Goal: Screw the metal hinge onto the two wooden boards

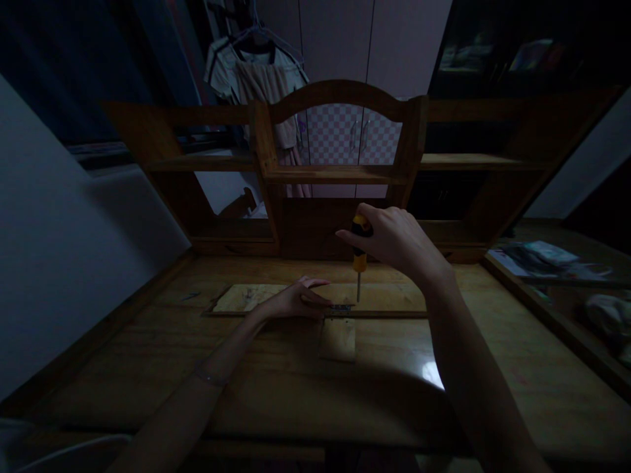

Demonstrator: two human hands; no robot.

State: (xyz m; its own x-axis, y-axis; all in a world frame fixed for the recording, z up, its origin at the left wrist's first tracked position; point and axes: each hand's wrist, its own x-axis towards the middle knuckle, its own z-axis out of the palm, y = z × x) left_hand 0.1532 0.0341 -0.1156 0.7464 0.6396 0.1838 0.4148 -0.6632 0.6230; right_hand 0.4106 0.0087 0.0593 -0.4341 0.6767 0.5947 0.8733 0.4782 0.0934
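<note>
My right hand (394, 240) is wrapped round the yellow and black handle of a screwdriver (359, 257), held upright with its tip down on a small metal hinge (342, 307). The hinge lies where a long wooden board (389, 299) meets a small square wooden piece (338, 339). My left hand (296, 302) lies on the board just left of the hinge, fingers pressed together, their tips touching the hinge.
All this rests on a wooden desk (276, 381) with a shelf unit (340, 174) at the back. Papers and clutter (547, 259) lie on the right. Clothes (261, 72) hang behind the shelves. The room is dim.
</note>
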